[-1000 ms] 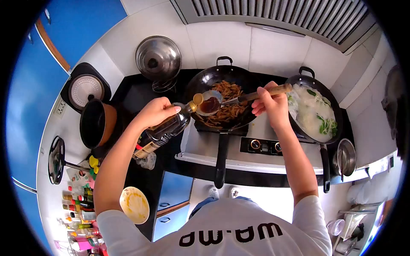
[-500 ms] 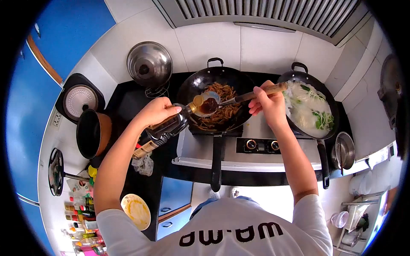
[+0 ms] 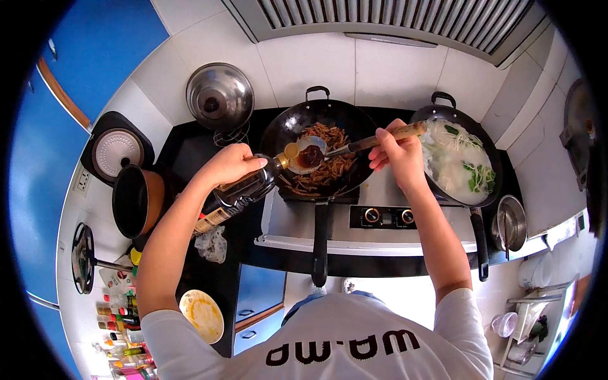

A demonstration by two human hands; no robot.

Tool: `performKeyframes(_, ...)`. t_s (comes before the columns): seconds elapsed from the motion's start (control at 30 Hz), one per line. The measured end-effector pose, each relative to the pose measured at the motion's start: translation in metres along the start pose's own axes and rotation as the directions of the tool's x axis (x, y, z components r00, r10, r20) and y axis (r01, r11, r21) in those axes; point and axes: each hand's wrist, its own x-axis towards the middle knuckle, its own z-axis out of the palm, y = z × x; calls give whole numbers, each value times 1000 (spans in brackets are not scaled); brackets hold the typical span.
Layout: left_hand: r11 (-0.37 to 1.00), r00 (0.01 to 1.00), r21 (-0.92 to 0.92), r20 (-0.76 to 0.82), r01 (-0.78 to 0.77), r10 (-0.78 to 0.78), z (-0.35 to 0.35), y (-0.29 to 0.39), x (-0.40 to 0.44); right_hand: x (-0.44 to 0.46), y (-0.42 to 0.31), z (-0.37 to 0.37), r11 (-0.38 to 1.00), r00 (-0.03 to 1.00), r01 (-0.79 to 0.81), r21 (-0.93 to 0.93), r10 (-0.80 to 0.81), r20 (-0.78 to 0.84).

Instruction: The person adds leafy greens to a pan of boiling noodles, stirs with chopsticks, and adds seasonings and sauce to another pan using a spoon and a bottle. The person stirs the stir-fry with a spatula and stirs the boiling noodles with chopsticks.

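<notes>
My left hand (image 3: 231, 166) is wrapped round a dark glass bottle (image 3: 252, 185), tilted with its yellow neck at the rim of a ladle (image 3: 309, 155). Dark brown liquid lies in the ladle's bowl. The ladle's wooden handle is in my right hand (image 3: 398, 152), whose fingers close round it. Beneath the ladle, brown strips of food (image 3: 335, 166) fill the middle of a black wok (image 3: 288, 123). To the right, a second wok (image 3: 495, 149) holds whitish broth with green leaves.
A steel lid (image 3: 220, 95) leans on the wall at the back left. Nearer are a brown pot (image 3: 152, 201), a plastic bag (image 3: 211, 244) and a stained plate (image 3: 201, 315). Both wok handles jut over the front edge. A metal bowl (image 3: 512, 221) sits at the right.
The whole view has shifted, so the stove and woks appear further left. The bottle's base has dropped slightly, and both hands keep their holds.
</notes>
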Motion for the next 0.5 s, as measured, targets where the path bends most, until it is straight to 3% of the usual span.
performKeyframes(0.4,1000,1000,9,-7,-3,3,0,-1,-2,-1,-1,-2,1000,1000,9,14,-9,2)
performKeyframes(0.5,998,999,-67,-32,13,-15,0,1,-8,0,-3,-4,1000,1000,11,9,-11,-16)
